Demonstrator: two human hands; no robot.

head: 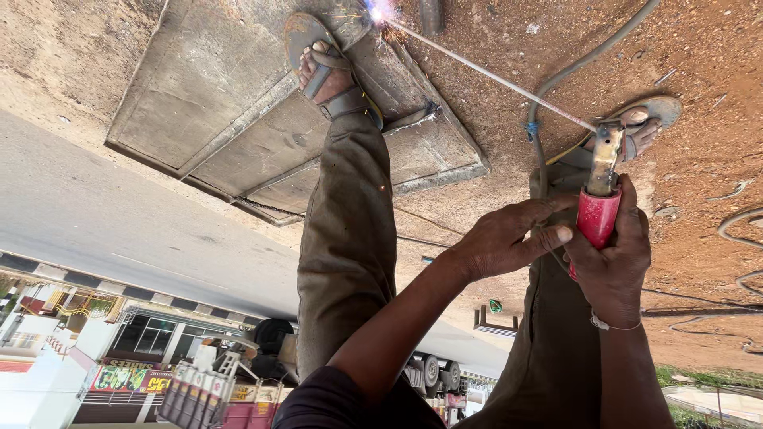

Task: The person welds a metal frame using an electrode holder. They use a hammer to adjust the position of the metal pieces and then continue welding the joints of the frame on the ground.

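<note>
Reddish, sandy ground is filling most of the head view, which is showing the scene flipped, with a street and shopfronts along the lower edge. On that ground a flat grey metal frame of welded plates is lying, and a foot in a worn grey sandal is pressing down on it.

The right hand is wrapping tightly around the red-handled electrode holder with a brass-coloured clamp, fingers closed on the grip. The left hand is resting against that same handle, its fingers only loosely curled, steadying it. From the clamp a long thin welding rod is running away from the hands, slanting toward the far edge of the frame, where its tip is throwing a bright violet spark. A grey cable is trailing across the dirt beside the holder.
</note>
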